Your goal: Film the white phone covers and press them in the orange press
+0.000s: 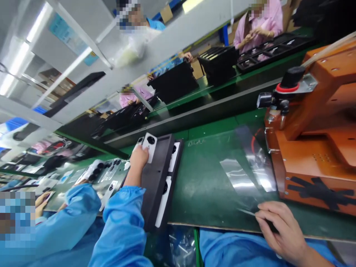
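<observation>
My left hand (139,160) reaches over the dark tray (155,178) and is closed on a white phone back panel (150,147) with a round black camera ring. A second white panel (139,141) shows just behind its fingers. More white panels (162,204) lie in a tray layer below, on the right side. Close to the bench's front edge, my right hand (282,228) pinches a thin pale strip (247,212) between thumb and fingers; its exact kind is unclear. Clear plastic film sheets (239,174) lie on the green bench mat (200,185) beyond it.
An orange machine (314,148) with a black regulator knob (292,76) stands at the right. On the left, a co-worker's blue sleeve (80,207) is close to my left arm. Black trays (178,81) stand across the line, and a bin with clear plastic (182,246) sits below the bench edge.
</observation>
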A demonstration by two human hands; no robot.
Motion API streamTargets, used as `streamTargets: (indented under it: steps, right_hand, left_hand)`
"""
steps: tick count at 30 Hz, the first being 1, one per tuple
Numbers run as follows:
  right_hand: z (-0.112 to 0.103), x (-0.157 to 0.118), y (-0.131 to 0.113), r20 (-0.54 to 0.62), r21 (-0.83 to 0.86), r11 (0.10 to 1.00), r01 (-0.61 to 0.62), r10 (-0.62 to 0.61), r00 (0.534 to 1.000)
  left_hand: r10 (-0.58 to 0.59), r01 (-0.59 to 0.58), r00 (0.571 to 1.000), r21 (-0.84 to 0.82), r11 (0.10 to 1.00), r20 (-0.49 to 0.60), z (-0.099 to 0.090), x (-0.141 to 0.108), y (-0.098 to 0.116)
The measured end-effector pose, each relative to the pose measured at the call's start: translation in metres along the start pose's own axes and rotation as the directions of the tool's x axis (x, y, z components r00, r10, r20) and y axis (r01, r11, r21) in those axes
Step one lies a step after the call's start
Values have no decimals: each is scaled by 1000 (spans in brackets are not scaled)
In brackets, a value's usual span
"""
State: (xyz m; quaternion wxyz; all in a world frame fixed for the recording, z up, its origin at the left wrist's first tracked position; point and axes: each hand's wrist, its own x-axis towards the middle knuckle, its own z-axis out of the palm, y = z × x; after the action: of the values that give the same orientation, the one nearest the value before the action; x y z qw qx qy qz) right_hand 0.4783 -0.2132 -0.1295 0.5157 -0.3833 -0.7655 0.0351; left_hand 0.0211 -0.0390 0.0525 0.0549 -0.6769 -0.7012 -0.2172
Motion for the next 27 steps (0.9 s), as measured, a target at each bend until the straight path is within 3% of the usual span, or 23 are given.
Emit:
streamTargets:
  steps: [2, 4, 6, 8, 10, 12, 16, 19, 21, 23, 27]
  right_hand:
    - [-2, 4, -3, 10, 11, 1000, -12, 12, 1000]
    - [-4, 12, -9, 32, 46, 996, -75, 74, 997]
    - [-3, 24, -19, 81, 111, 974, -198, 190, 978]
    - [1, 40, -29, 135, 188, 920, -345, 324, 937]
    - [9, 56, -33, 182, 253, 847, -467, 433, 883]
    - [20, 70, -29, 221, 293, 779, -555, 509, 832]
    - [41, 89, -10, 273, 276, 693, -666, 608, 746]
    - [52, 99, 4, 276, 218, 687, -693, 638, 719]
    - [56, 104, 10, 265, 182, 705, -685, 636, 725]
    - [59, 109, 13, 287, 126, 720, -683, 632, 720]
    - [61, 116, 10, 413, -26, 742, -670, 619, 669]
  left_hand:
    - [-120, 120, 992, 17, 993, -32, 0, -31, 16]
    - [-124, 124, 992, -71, 990, 1, 9, -75, 46]
    - [8, 37, 993, -366, 930, 120, 31, -126, 83]
    - [67, 120, 952, -568, 814, 297, 60, -176, 120]
    - [23, 270, 904, -611, 744, 427, 86, -215, 150]
    - [21, 312, 874, -592, 743, 486, 103, -240, 172]
    - [80, 166, 844, -400, 901, 531, 100, -251, 182]
    - [67, 3, 907, -165, 986, 416, 94, -250, 171]
    - [200, -166, 928, -132, 977, 314, 97, -253, 166]
    - [339, -302, 904, -172, 938, 261, 105, -259, 167]
    - [378, -331, 901, -228, 916, 213, 118, -271, 178]
